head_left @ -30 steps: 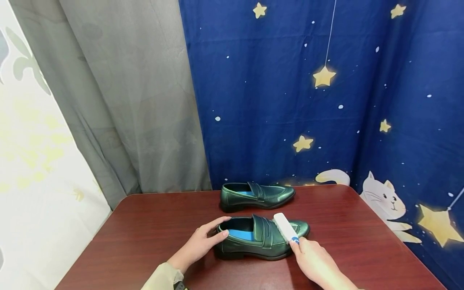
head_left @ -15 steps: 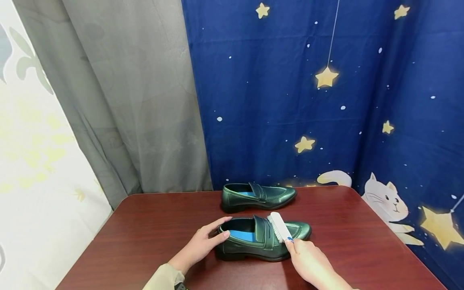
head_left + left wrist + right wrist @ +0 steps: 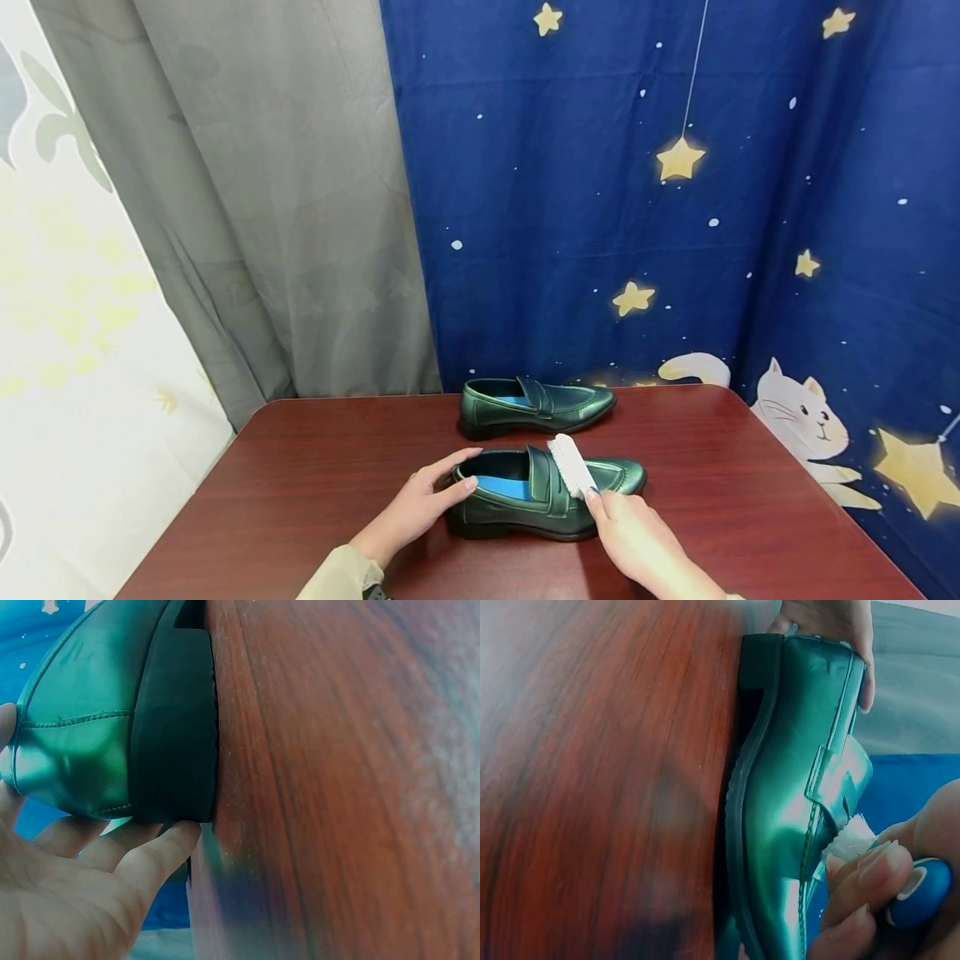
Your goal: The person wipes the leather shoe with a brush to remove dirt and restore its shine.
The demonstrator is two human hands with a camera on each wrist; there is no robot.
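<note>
A dark green loafer with a blue insole lies sole down on the table, toe to the right. My left hand grips its heel end, thumb over the rim; in the left wrist view the fingers reach round the back of the heel. A white shoe brush is in my right hand, bristles against the vamp just in front of the strap. The right wrist view shows curled fingers round the brush and its blue handle end.
A matching green loafer stands behind, near the far edge of the reddish-brown wooden table. Grey curtain and blue star-patterned curtain hang beyond that edge.
The brush has moved left along the loafer's vamp toward the strap, carried by my right hand. My left hand keeps its hold at the heel.
</note>
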